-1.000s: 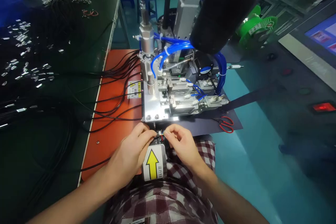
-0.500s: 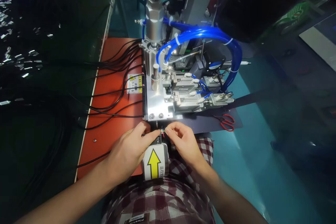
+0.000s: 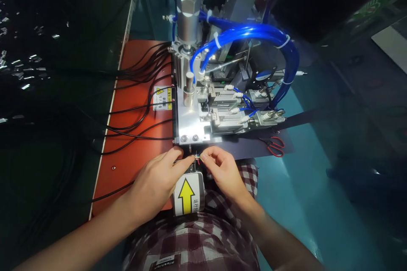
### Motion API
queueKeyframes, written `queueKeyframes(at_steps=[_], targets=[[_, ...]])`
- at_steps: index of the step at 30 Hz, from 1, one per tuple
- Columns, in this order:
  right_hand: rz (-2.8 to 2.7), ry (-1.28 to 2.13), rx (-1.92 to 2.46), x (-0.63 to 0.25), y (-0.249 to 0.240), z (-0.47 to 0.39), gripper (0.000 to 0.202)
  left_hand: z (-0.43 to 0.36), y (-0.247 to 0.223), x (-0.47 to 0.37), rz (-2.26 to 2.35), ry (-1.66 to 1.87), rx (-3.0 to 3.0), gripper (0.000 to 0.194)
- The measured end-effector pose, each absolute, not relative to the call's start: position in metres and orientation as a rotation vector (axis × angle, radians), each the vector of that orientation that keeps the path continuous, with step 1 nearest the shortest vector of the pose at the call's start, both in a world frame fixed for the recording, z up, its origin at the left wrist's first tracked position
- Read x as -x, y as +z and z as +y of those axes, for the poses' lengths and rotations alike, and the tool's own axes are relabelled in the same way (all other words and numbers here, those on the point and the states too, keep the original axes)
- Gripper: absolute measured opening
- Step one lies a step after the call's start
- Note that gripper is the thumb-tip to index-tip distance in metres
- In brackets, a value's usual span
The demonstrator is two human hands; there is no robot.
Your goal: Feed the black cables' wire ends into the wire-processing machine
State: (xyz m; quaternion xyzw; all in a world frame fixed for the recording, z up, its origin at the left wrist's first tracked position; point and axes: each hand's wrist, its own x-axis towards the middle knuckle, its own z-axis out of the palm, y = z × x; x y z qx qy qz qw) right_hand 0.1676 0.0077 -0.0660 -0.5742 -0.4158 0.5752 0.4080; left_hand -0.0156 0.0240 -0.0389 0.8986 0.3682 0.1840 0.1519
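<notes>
Several thin wires (image 3: 197, 158), probably light, pliable and fragile, best pinched near their ends, sit before a metal machine (image 3: 190, 125), clamped in fingertips of the right hand (image 3: 221, 169) beside the left hand (image 3: 160, 175), whose grip is unclear.

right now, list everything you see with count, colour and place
Machine: 1, silver, centre
Tubes: several, blue, arching over machine
Board: 1, orange-red, left of machine
Cables: several, black, across board
Warning label: 1, white-yellow, on board
Plate: 1, dark, along machine's near edge
Scissors: 1, red-handled, on plate
Fine wires: several, red among them, below machine
Arrow label: 1, yellow on white, below wires
Shiny bits: many, silvery, far left
Floor: 1, teal, right
Dark shapes: uncountable, black, upper right
Checked clothing: count unclear, maroon and white, bottom
Left hand: 1, bare, at wires
Right hand: 1, bare, at wires
</notes>
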Motion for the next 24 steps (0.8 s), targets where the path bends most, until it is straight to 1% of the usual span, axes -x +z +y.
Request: queueKeyframes(at_steps=[8,16,18,22,24], targets=[[-1.104,1.41,1.455,-0.168,-0.066,0.006,0.018,0.027,-0.038,0.016,1.006,0.534,-2.738,0.032],[-1.117,1.405,1.51,-0.165,-0.066,0.007,0.02,0.031,-0.033,0.014,0.939,0.413,-2.892,0.033],[-1.185,1.322,1.559,-0.164,-0.063,0.005,0.019,0.032,-0.032,0.013,0.914,0.403,-2.918,0.033],[-1.371,1.048,1.643,-0.163,-0.059,0.003,0.017,0.034,-0.033,0.014,0.892,0.432,-2.938,0.033],[-1.323,1.144,1.622,-0.165,-0.059,0.005,0.017,0.034,-0.035,0.015,0.903,0.437,-2.917,0.033]])
